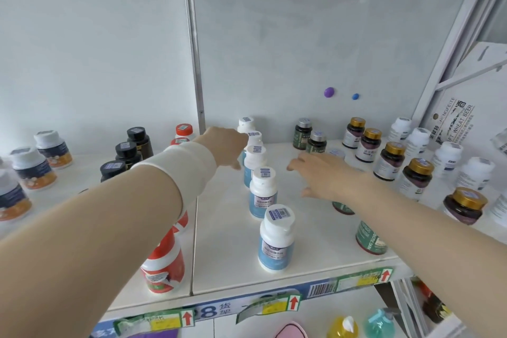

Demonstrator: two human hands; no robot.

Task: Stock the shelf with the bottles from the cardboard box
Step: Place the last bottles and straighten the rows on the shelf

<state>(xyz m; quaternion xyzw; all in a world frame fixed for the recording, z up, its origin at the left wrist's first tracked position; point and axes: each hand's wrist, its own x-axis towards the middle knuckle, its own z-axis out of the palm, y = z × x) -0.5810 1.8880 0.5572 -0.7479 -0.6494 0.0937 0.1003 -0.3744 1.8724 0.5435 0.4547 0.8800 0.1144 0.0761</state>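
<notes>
On the white shelf [233, 255] a row of white bottles with blue labels [275, 241] runs from front to back. My left hand [225, 148], with a white wristband, reaches to the far part of that row and touches the bottles' left side; its fingers are hidden. My right hand [323, 175] hovers with spread fingers over a row of dark green bottles [370, 239], holding nothing. A silver cap [337, 152] shows just behind its fingers. The brown cardboard box is out of view.
Red-and-white bottles [164, 263] stand under my left forearm. Black bottles [129, 151] and orange-label bottles [30, 167] fill the left shelf. Gold-capped dark bottles [389, 159] and white bottles [447, 159] stand right. A white beer carton [452, 118] leans at the far right.
</notes>
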